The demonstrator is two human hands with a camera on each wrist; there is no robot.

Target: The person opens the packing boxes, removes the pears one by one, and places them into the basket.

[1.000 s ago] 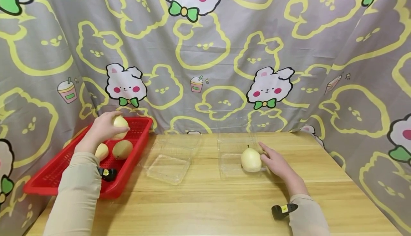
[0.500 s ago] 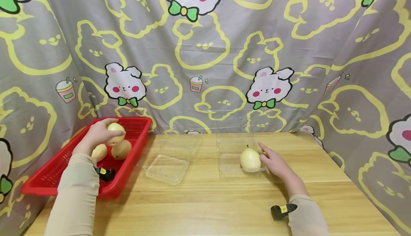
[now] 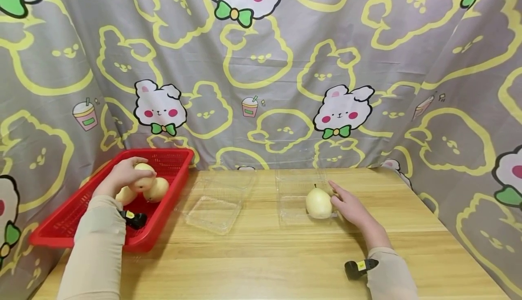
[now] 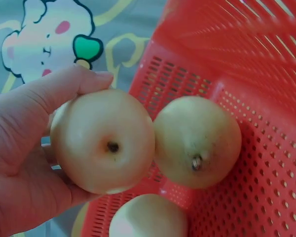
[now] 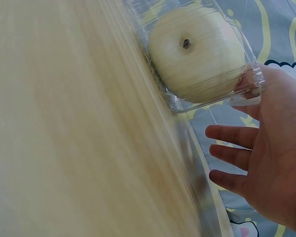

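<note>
My left hand (image 3: 122, 173) grips a pale yellow pear (image 4: 96, 163) over the red basket (image 3: 173, 191), fingers on one side and thumb on the other. Two more pears, one on the right (image 4: 197, 140) and one nearer (image 4: 148, 217), lie below and beside it; the left wrist view shows the held pear right against the right one. On the right, a pear (image 3: 318, 204) with its stem up sits in a clear plastic box (image 3: 287, 202). My right hand (image 3: 352, 207) is at that box's right side, fingers extended, the fingertips nearest the pear right at the wall.
Another clear plastic box (image 3: 214, 216), with its lid raised, stands on the wooden table (image 3: 253, 263) between the basket and the right box. A patterned cloth curtain (image 3: 261, 73) encloses the back and both sides.
My left hand has carried its pear down and slightly left, close over the other pears in the basket. The right hand and the boxed pear stay put.
</note>
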